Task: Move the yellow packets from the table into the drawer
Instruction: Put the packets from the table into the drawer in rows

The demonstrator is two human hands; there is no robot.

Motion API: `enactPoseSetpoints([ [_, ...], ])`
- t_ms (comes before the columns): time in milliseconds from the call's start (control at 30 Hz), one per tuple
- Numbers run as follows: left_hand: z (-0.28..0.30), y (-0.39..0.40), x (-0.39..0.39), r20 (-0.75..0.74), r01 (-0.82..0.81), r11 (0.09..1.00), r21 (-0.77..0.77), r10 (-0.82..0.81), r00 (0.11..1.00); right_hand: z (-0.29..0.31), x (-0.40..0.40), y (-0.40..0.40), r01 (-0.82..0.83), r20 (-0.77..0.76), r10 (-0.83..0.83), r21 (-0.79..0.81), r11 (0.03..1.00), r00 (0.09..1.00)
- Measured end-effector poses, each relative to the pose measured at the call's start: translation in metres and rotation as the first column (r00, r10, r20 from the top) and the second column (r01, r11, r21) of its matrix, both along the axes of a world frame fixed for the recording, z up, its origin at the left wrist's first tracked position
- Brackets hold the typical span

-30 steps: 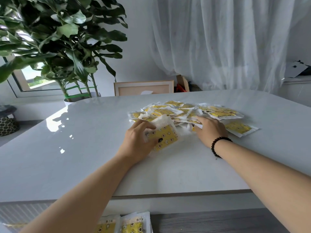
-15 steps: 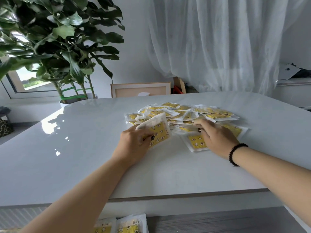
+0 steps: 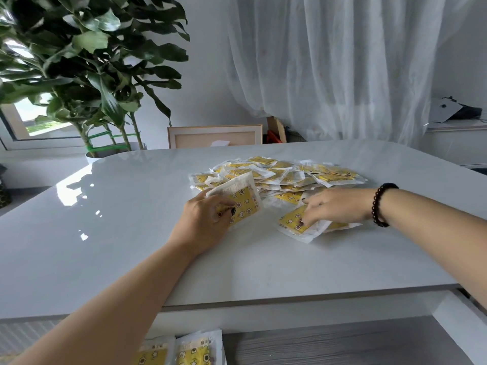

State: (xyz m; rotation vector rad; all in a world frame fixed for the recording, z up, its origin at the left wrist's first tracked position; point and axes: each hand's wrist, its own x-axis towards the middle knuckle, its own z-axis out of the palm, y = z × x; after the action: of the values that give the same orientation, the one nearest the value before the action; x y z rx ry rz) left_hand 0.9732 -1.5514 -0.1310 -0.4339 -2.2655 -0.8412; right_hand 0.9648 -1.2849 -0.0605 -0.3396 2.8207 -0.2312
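A heap of yellow packets [image 3: 284, 172] in clear wrappers lies on the white table [image 3: 110, 233]. My left hand [image 3: 205, 222] grips a small stack of packets [image 3: 241, 200] tilted up off the table, thumb across the front. My right hand [image 3: 334, 206], with a dark bead bracelet on the wrist, pinches the edge of a packet [image 3: 295, 222] lying flat in front of the heap. Below the table's front edge the open drawer [image 3: 329, 343] shows a grey wood-grain floor, with a few yellow packets [image 3: 181, 351] at its left.
A large potted plant [image 3: 87, 75] stands behind the table's left corner. A framed board [image 3: 214, 137] leans behind the far edge, with white curtains [image 3: 329, 67] beyond. The drawer's white side wall [image 3: 458, 330] rises at the right.
My right hand has dragged a packet out of the heap toward the front edge and now pinches it. My left hand has lifted its stack slightly.
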Motion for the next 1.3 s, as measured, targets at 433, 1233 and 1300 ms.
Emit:
enactPoseSetpoints([
  [433, 0.000, -0.002, -0.001, 0.061, 0.001, 1.000, 0.004, -0.001, 0.998, -0.023, -0.018, 0.011, -0.013, -0.191, -0.010, -0.120, 0.993, 0.982],
  [1233, 0.000, -0.001, -0.001, 0.056, -0.022, 0.999, -0.029, 0.024, 0.998, -0.022, -0.016, 0.033, 0.025, -0.155, -0.047, -0.141, 0.990, 0.987],
  [1300, 0.000, -0.001, -0.002, 0.055, -0.020, 0.999, -0.030, 0.021, 0.998, -0.019, -0.019, 0.029, 0.047, -0.124, -0.060, -0.104, 0.993, 0.991],
])
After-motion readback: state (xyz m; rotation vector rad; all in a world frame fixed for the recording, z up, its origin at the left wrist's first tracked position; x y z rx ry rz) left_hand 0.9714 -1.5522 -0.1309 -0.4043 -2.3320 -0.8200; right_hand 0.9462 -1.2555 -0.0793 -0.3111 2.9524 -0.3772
